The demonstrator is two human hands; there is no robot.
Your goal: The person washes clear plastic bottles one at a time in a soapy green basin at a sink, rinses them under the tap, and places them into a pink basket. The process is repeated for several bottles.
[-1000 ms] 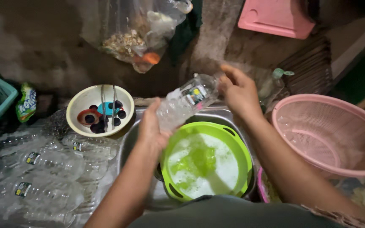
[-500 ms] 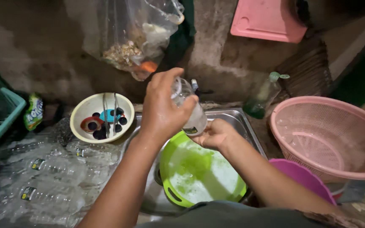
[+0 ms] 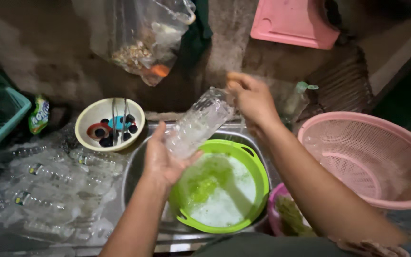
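I stand at a steel sink (image 3: 134,176) set in a wet counter, against a rough, dark concrete wall. A clear plastic bag (image 3: 141,38) of scraps hangs on that wall, and a pink board (image 3: 293,21) leans higher up to the right. Inside the sink sits a green basin (image 3: 258,166) of foamy water. To the left, clear empty bottles (image 3: 48,185) lie in a heap, with a cream bowl (image 3: 89,123) of small dark caps behind them and a teal crate (image 3: 1,114) at the edge. A pink basket (image 3: 372,157) stands on the right.

I hold a clear plastic bottle (image 3: 198,121) above the basin. Its long axis runs slantwise, from low near-left to high far-right. My left hand (image 3: 160,159) cups the lower end, grip closed around it. My right hand (image 3: 250,97) grasps the upper end, probably the neck, though blur hides it.
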